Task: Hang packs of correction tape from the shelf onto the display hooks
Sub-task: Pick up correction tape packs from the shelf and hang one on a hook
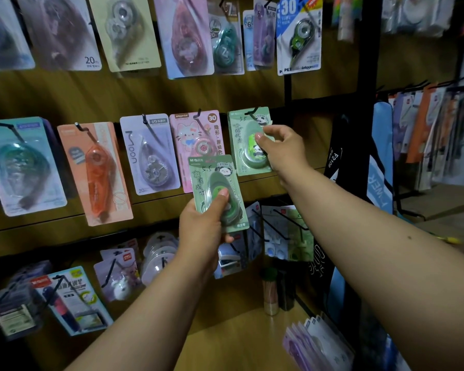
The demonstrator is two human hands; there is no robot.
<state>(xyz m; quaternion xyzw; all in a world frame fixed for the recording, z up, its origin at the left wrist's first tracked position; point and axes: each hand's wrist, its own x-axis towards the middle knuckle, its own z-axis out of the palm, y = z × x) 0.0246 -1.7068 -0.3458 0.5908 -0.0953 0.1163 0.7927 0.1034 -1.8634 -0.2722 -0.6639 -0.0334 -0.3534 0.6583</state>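
My left hand (201,231) grips a green panda correction tape pack (212,180) upright, in front of the middle row and just below the pink cat pack (190,132). My right hand (281,145) pinches a second green panda pack (245,140) at its right side, thumb on the blister. That pack hangs at the rightmost black hook (255,111) of the middle row; the hook's tip passes through its top. Other tape packs hang along the same row: purple (148,153), orange (97,170) and teal (22,164).
A top row of tape packs (182,36) hangs above. Below are pen and eraser packs (73,298) and bare black hooks (276,226). The wooden shelf (239,333) carries a cup of sticks (269,293) and a stack of packs (316,344) at right. A black upright post (364,76) borders the panel.
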